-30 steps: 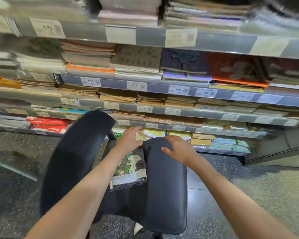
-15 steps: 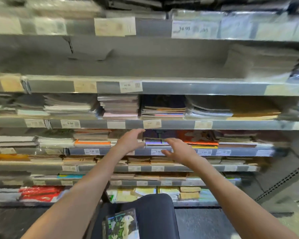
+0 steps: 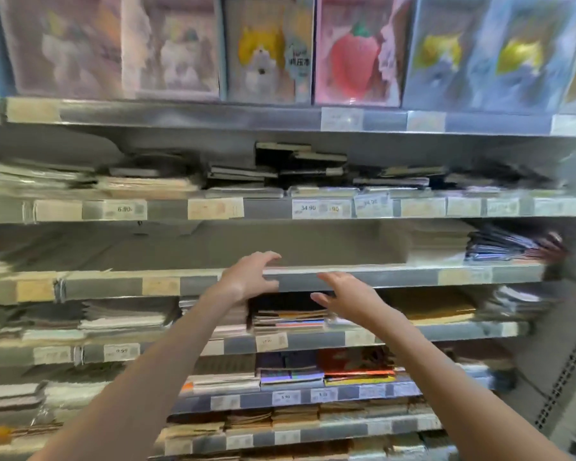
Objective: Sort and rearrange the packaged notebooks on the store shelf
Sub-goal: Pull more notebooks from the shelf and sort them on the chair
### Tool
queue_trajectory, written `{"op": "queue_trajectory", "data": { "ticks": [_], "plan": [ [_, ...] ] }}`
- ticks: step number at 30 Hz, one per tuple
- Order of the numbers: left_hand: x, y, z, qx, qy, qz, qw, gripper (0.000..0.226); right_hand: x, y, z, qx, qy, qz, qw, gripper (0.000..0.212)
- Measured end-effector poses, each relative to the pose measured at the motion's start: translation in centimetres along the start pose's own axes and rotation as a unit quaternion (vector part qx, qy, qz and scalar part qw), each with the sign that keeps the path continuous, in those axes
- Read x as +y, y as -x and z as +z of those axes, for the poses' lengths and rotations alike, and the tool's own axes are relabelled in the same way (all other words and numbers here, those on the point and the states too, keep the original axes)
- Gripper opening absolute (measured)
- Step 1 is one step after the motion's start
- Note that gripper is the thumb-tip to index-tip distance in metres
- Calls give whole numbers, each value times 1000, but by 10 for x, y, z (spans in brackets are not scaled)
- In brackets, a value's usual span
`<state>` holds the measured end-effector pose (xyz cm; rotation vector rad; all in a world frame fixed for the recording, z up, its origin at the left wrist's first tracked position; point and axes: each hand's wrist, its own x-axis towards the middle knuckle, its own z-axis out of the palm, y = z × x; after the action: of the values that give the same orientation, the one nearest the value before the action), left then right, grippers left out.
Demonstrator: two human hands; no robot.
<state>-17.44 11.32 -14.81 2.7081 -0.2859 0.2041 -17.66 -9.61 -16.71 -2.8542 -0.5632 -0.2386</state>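
Observation:
Both arms reach up toward the grey shelf unit. My left hand [image 3: 246,277] hovers at the front rail of a mostly bare shelf [image 3: 396,276], fingers loosely spread and holding nothing. My right hand [image 3: 346,294] is raised beside it, fingers straight, also holding nothing, in front of a dark stack of packaged notebooks [image 3: 290,314] on the shelf below. A pale stack [image 3: 436,242] and a dark blue stack [image 3: 509,244] lie at the right of the bare shelf. The image is motion-blurred.
Upright packaged notebooks with animal and strawberry covers [image 3: 353,51] fill the top shelf. Flat dark stacks [image 3: 296,164] lie on the shelf beneath it. Lower shelves hold several more stacks, with price tags [image 3: 320,207] along the rails. A perforated upright [image 3: 566,377] bounds the right side.
The view has swung upward from the black chair and the notebook lying on it to the upper shelves. Both hands rose from the chair to the bare shelf's rail, still holding nothing.

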Motion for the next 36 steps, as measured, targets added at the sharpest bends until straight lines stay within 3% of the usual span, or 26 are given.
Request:
{"op": "queue_trajectory", "data": {
  "ticks": [12, 18, 23, 28, 36],
  "plan": [
    [71, -75, -84, 86, -22, 53, 995, 60, 32, -52, -104, 111, 12, -52, 992, 57],
    [80, -119, -109, 122, -50, 38, 991, 59, 62, -101, -139, 152, 37, -82, 984, 56],
    [71, -154, -110, 125, -62, -7, 990, 60, 74, -153, -144, 141, 34, -80, 986, 55],
    [56, -183, -112, 147, -60, -29, 987, 58, 75, -205, -146, 181, 9, -116, 977, 50],
    [27, -225, -113, 163, -51, -12, 985, 64, 73, -267, -138, 123, -6, -119, 985, 76]
  ]
}}
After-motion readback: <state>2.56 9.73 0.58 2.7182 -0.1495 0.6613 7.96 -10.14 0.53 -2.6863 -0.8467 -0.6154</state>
